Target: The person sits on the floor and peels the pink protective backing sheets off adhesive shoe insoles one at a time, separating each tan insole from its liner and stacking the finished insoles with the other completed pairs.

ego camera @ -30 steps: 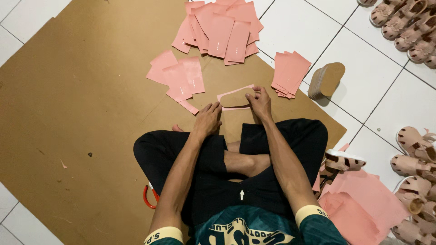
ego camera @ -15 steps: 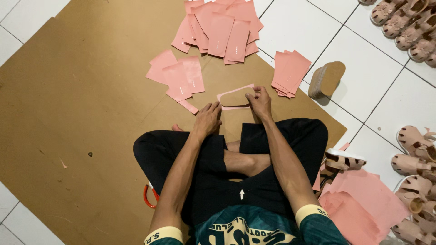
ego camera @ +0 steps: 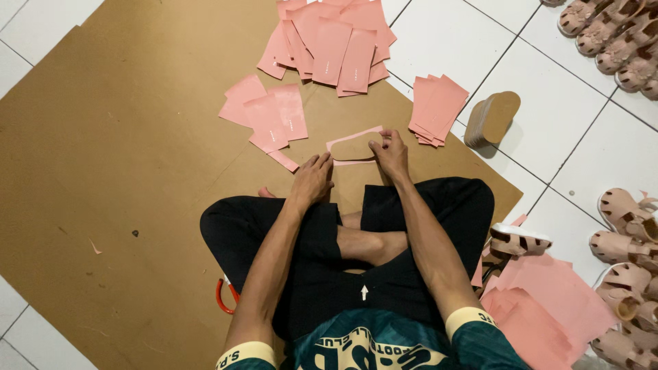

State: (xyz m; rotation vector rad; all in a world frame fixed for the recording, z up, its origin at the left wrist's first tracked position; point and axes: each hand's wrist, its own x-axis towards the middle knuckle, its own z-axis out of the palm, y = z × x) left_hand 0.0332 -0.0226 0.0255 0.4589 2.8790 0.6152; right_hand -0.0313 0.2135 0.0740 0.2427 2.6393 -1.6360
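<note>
Now right hand [ego camera: 392,156] presses insole [ego camera: 355,147]; left hand [ego camera: 312,181] rests on cardboard [ego camera: 123,137].

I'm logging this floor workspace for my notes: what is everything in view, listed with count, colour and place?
Insole template: one, tan, on a pink sheet in front of the hands.
Pink sheet: one, under the template.
Pink sheets: many; a pile at the top, a few at left, a stack at right, more at lower right.
Cardboard: one large brown sheet on the white tile floor.
Sole stack: tan, on the tiles at right.
Sandals: several, beige-pink, along the right edge.
Scissors handle: red, by the left knee.
Left hand: flat on the cardboard.
Right hand: fingers on the template.
</note>
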